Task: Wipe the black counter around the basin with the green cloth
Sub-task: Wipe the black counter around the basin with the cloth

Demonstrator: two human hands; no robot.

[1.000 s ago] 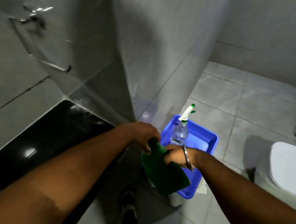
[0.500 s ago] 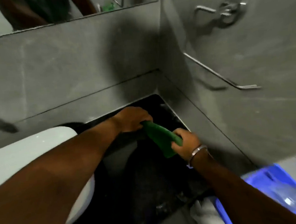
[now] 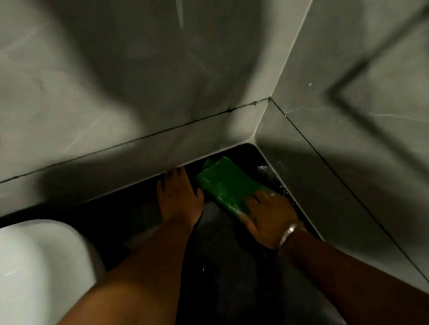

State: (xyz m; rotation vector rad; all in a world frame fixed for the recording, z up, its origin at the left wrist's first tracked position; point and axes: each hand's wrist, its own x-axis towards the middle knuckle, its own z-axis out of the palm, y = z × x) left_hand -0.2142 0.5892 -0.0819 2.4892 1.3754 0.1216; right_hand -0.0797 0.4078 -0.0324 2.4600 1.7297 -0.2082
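**Green cloth flat in the far right corner of the black table**

The green cloth (image 3: 225, 187) lies spread on the black table (image 3: 221, 271), in the far right corner where the two grey walls meet. It has a long, roughly rectangular shape, and its far end is folded up a little. Its surface looks smooth and a bit shiny, with pale streaks along the near edge; whether this is foam or only light, I cannot tell.

The right hand (image 3: 270, 216) lies flat and open on the near end of the cloth, fingers stretched forward and pressing it down, not gripping around it. A thin metal bracelet (image 3: 288, 234) sits on the wrist. The left hand (image 3: 179, 199) is also open and flat, palm down on the bare table just left of the cloth, and holds nothing. Its fingertips reach the bottom of the far wall (image 3: 102, 94).

The table is dark and glossy, with small bright specks close to the right wall (image 3: 356, 101). Both walls are large smooth grey tiles with thin dark joints. The white basin (image 3: 30, 271), rounded and shiny, is at the near left, cut off by the frame edge. A small metal piece at the right edge is also cut off and unclear. The picture is somewhat blurred, and both forearms hide much of the near table.
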